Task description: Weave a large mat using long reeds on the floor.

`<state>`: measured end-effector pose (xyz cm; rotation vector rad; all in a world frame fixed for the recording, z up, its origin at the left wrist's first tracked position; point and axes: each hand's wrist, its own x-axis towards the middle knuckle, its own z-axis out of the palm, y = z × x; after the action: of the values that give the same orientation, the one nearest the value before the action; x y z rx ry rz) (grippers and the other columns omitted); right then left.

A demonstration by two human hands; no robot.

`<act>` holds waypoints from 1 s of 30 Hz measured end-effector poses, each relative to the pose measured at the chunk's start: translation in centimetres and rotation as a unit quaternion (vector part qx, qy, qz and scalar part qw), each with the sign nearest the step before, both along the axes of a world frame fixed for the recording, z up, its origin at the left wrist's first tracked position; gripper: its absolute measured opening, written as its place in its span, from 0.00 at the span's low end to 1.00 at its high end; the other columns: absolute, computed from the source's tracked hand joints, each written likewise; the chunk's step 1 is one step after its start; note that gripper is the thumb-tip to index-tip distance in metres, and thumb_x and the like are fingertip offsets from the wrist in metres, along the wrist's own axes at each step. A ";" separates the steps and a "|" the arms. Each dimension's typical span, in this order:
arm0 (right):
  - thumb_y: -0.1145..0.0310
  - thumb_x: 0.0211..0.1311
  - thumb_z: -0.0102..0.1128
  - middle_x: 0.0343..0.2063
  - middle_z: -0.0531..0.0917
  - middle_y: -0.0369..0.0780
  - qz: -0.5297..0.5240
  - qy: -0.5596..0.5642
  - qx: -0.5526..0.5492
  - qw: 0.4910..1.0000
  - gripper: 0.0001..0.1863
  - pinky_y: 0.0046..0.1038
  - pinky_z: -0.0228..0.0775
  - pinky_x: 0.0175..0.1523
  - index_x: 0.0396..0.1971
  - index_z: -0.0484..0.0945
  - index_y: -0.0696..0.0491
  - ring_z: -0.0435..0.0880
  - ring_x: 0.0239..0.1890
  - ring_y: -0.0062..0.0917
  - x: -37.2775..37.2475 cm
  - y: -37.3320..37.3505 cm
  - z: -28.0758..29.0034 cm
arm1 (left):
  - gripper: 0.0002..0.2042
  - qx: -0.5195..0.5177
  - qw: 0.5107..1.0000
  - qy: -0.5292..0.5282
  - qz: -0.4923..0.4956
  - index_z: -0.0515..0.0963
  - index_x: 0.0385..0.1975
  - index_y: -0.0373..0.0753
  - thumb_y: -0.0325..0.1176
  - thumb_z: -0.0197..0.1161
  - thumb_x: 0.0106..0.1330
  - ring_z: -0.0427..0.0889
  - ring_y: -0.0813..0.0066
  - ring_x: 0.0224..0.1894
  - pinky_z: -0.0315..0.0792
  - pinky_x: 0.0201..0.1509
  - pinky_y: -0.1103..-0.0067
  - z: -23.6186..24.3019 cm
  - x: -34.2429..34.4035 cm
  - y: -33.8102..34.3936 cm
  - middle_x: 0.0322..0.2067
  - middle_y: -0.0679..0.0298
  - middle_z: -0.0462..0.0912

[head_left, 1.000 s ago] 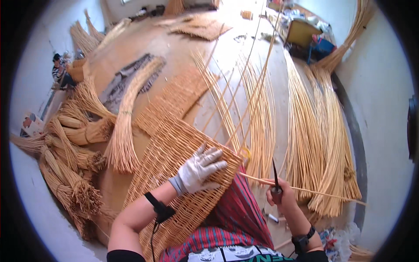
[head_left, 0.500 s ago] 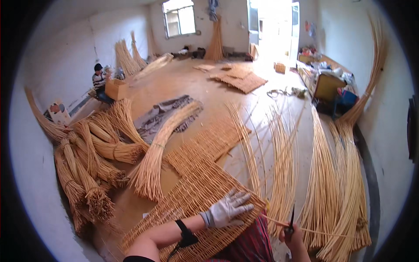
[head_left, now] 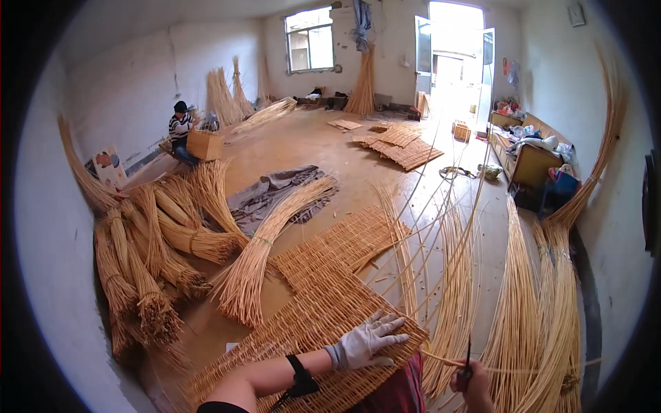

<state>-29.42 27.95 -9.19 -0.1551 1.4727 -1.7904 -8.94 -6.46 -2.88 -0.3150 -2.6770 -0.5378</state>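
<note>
Bundles of rods [head_left: 148, 275] flank a floor mat [head_left: 344, 244] beyond the woven panel [head_left: 296, 323] across the person's lap [head_left: 405, 389]. Gloved left hand [head_left: 367, 343] spreads flat on the panel; right hand [head_left: 474, 385] clamps a dark pointed tool [head_left: 469, 358].

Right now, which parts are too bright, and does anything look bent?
Head view: doorway mostly washed out, glare on the floor nearby; head view, right: dark wall strip curved by the lens; head view, bottom: woven panel readable.
</note>
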 end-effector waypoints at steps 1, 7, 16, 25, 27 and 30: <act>0.49 0.76 0.42 0.16 0.80 0.47 0.001 0.041 0.016 0.999 0.28 0.35 0.68 0.19 0.46 0.80 0.62 0.76 0.13 0.34 0.7 0.6 -1.0 | 0.37 0.008 1.000 0.003 0.000 0.66 0.77 0.56 0.60 0.64 0.70 0.55 0.44 0.81 0.42 0.86 0.49 0.0 0.1 0.1 0.80 0.51 0.57; 0.46 0.78 0.41 0.18 0.82 0.45 -0.112 -0.013 0.002 0.994 0.30 0.35 0.69 0.17 0.50 0.78 0.60 0.77 0.12 0.34 2.5 0.2 -1.5 | 0.36 0.018 1.000 -0.014 0.013 0.71 0.75 0.55 0.62 0.65 0.69 0.59 0.45 0.80 0.45 0.86 0.51 0.4 0.7 0.7 0.79 0.53 0.61; 0.45 0.84 0.47 0.16 0.80 0.35 0.169 0.181 0.008 0.969 0.31 0.21 0.64 0.23 0.40 0.87 0.58 0.75 0.16 0.17 15.1 -1.9 3.2 | 0.36 0.038 0.999 0.027 0.007 0.73 0.73 0.55 0.58 0.70 0.67 0.61 0.46 0.79 0.49 0.84 0.51 0.3 0.6 0.5 0.77 0.53 0.65; 0.54 0.83 0.53 0.23 0.84 0.38 0.043 0.184 -0.055 0.980 0.22 0.22 0.66 0.22 0.48 0.83 0.59 0.76 0.17 0.19 16.4 -2.7 1.7 | 0.37 0.066 0.998 0.009 0.010 0.71 0.74 0.52 0.58 0.70 0.66 0.56 0.43 0.80 0.50 0.84 0.52 -0.5 0.6 1.1 0.79 0.52 0.60; 0.54 0.83 0.54 0.24 0.84 0.38 0.087 0.174 -0.033 0.980 0.21 0.22 0.67 0.22 0.48 0.83 0.59 0.77 0.18 0.19 16.4 -2.7 2.0 | 0.38 0.080 0.997 0.008 0.000 0.67 0.77 0.54 0.57 0.69 0.67 0.51 0.44 0.83 0.47 0.84 0.50 -0.6 0.6 1.0 0.81 0.54 0.56; 0.54 0.82 0.54 0.25 0.85 0.39 0.125 0.164 -0.023 0.978 0.21 0.22 0.68 0.23 0.49 0.83 0.59 0.77 0.18 0.19 16.4 -2.6 3.0 | 0.39 0.076 0.997 0.008 0.009 0.67 0.77 0.56 0.58 0.70 0.66 0.49 0.45 0.83 0.46 0.85 0.50 -0.8 0.6 1.0 0.81 0.55 0.55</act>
<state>-13.07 25.33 -6.21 -0.6573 1.5586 -1.6464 -8.31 -5.42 -3.69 -0.2505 -2.6031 -0.7246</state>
